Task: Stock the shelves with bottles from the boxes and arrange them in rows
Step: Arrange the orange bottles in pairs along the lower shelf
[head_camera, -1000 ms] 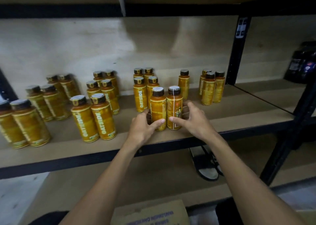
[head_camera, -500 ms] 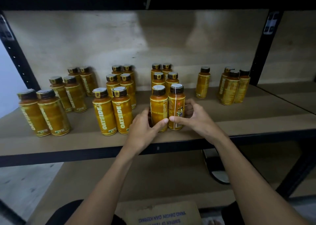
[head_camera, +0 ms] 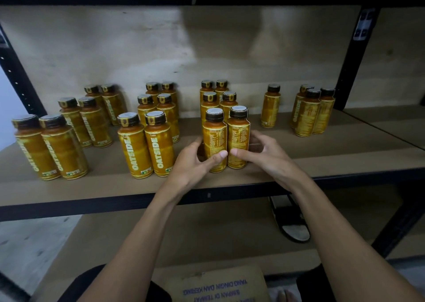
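Two yellow bottles with dark caps stand side by side near the front of the wooden shelf (head_camera: 322, 161). My left hand (head_camera: 195, 161) curls round the left bottle (head_camera: 214, 138), its thumb across the label. My right hand (head_camera: 264, 154) wraps the right bottle (head_camera: 239, 134), thumb on its front. Behind them two more pairs form a double row (head_camera: 218, 97). To the left stand further double rows of the same bottles (head_camera: 147, 140).
A single bottle (head_camera: 271, 106) and a cluster of three (head_camera: 312, 111) stand at the right rear by a black upright (head_camera: 354, 60). A cardboard box (head_camera: 218, 285) sits below me. A black sandal (head_camera: 292, 219) lies on the lower shelf.
Both hands stay on the front pair, and the two labels now show small print facing me. The camera has swung left, so more of the left rows shows.
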